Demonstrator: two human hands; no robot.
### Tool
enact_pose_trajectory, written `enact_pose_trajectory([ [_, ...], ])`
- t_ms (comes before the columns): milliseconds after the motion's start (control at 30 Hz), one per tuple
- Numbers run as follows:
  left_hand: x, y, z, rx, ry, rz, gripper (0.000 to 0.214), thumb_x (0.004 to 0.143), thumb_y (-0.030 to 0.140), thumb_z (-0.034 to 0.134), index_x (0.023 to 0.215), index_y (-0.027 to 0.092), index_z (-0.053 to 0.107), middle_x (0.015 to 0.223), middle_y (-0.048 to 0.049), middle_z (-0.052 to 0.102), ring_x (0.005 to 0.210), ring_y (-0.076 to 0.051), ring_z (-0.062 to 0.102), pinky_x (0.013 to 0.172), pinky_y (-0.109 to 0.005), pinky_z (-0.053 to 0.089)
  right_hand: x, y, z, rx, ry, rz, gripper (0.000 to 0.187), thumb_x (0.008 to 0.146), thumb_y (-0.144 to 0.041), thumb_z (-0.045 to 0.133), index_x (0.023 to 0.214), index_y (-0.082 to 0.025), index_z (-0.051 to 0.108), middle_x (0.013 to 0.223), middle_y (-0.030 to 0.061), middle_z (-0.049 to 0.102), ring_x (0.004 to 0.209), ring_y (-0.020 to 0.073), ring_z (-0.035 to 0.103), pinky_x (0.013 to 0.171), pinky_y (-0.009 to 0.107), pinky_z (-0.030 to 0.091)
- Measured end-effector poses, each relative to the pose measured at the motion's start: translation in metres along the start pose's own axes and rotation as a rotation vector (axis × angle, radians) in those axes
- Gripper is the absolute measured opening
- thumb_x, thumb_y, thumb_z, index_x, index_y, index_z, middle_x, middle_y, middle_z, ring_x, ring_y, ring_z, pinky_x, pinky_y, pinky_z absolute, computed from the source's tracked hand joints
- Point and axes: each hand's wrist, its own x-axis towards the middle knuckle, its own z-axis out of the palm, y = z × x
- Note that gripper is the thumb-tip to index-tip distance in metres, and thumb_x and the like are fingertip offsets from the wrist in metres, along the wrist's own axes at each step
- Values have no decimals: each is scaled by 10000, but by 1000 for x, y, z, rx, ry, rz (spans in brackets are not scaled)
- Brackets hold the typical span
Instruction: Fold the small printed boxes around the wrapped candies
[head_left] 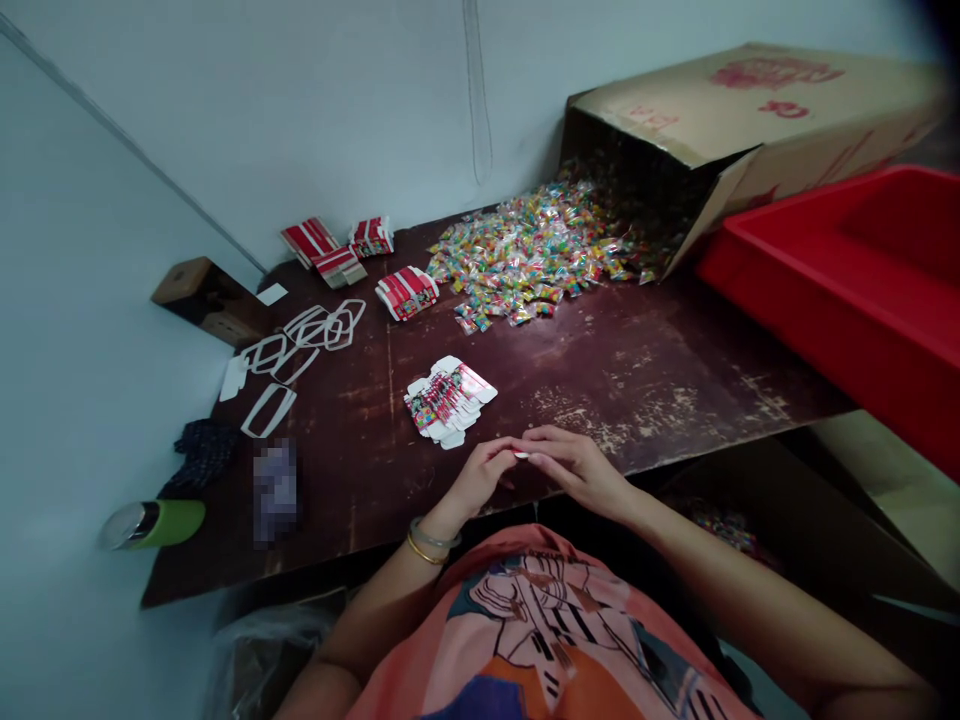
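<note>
At the near edge of the table my left hand (486,472) and my right hand (574,465) meet, fingers curled together. Between their fingertips a sliver of a small printed carton (520,455) shows white and red; my fingers cover most of it. Just beyond my left hand lies a fanned stack of flat printed cartons (448,400) with white flaps. Farther back is a big heap of small wrapped candies (525,250), spilling from a cardboard box (750,110) on its side.
Bundles of red-and-white cartons (407,293) lie toward the wall. White band loops (270,408), a small brown box (214,298), a dark cloth (201,455) and a green bottle (169,523) are on the left. A red bin (840,310) stands at the right. Under the table is an open carton of candies (727,528).
</note>
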Motion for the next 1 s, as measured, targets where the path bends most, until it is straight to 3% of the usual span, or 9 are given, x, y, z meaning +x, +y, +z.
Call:
enact_pose_trajectory([
  [200, -9, -3, -8, -80, -177, 44, 424, 758, 325, 630, 1149, 163, 623, 1009, -65, 615, 862, -182, 555, 662, -252, 494, 2, 8, 3, 74, 98, 126, 221, 882, -360, 603, 1002, -245, 749, 964, 65, 698, 877, 179, 659, 790, 318, 541],
  [400, -16, -12, 3, -222, -186, -125, 450, 799, 384, 655, 1184, 166, 577, 1001, -77, 606, 779, -152, 583, 591, -235, 496, -11, 21, 23, -81, 122, 23, 299, 925, -338, 533, 1190, -292, 663, 1127, 79, 680, 982, 203, 622, 867, 380, 525],
  [467, -14, -12, 9, -237, -262, -130, 487, 827, 401, 623, 1253, 181, 536, 1092, -104, 607, 842, -180, 612, 645, -276, 523, -19, 19, 16, -54, 149, 84, 286, 927, -340, 521, 1154, -277, 685, 1081, 76, 699, 957, 203, 638, 854, 370, 532],
  [533, -6, -8, 8, -117, -286, -55, 497, 864, 405, 571, 1315, 212, 494, 1204, -119, 584, 975, -222, 610, 758, -346, 532, -37, 17, -12, -75, 210, 195, 286, 918, -374, 521, 1107, -261, 703, 1059, 75, 708, 955, 216, 653, 856, 370, 532],
  [633, 13, 1, -17, 344, 67, 230, 420, 884, 370, 540, 1274, 216, 548, 1285, -117, 558, 1160, -256, 530, 974, -423, 438, -85, 26, -86, -317, 365, 411, 342, 894, -467, 511, 1112, -273, 690, 1093, 93, 700, 952, 263, 663, 842, 417, 528],
  [700, 25, 2, -44, 687, 408, 354, 389, 889, 343, 525, 1250, 207, 575, 1331, -125, 533, 1270, -286, 438, 1091, -476, 305, -117, 41, -132, -525, 282, 512, 356, 847, -544, 535, 1014, -295, 727, 1025, 125, 715, 867, 295, 679, 779, 460, 530],
  [767, 33, -2, -67, 964, 572, 336, 419, 866, 340, 558, 1266, 217, 571, 1401, -124, 486, 1359, -344, 314, 1127, -554, 185, -131, 56, -152, -708, 190, 455, 391, 779, -633, 558, 806, -299, 759, 904, 168, 722, 795, 335, 671, 739, 518, 514],
  [867, 34, -15, -81, 1219, 461, 343, 437, 854, 308, 574, 1288, 260, 556, 1463, -83, 435, 1410, -360, 216, 1131, -610, 82, -98, 69, -119, -765, 123, 280, 394, 854, -563, 508, 1046, -291, 718, 1139, 158, 663, 1028, 331, 624, 906, 537, 471],
  [1000, 24, -26, -73, 1321, 182, 453, 409, 899, 237, 492, 1300, 297, 537, 1477, -33, 427, 1433, -283, 196, 1147, -595, 9, 6, 79, -37, -675, -104, -16, 603, 877, -383, 574, 1437, -259, 389, 1486, 103, 391, 1356, 282, 366, 1071, 483, 358],
])
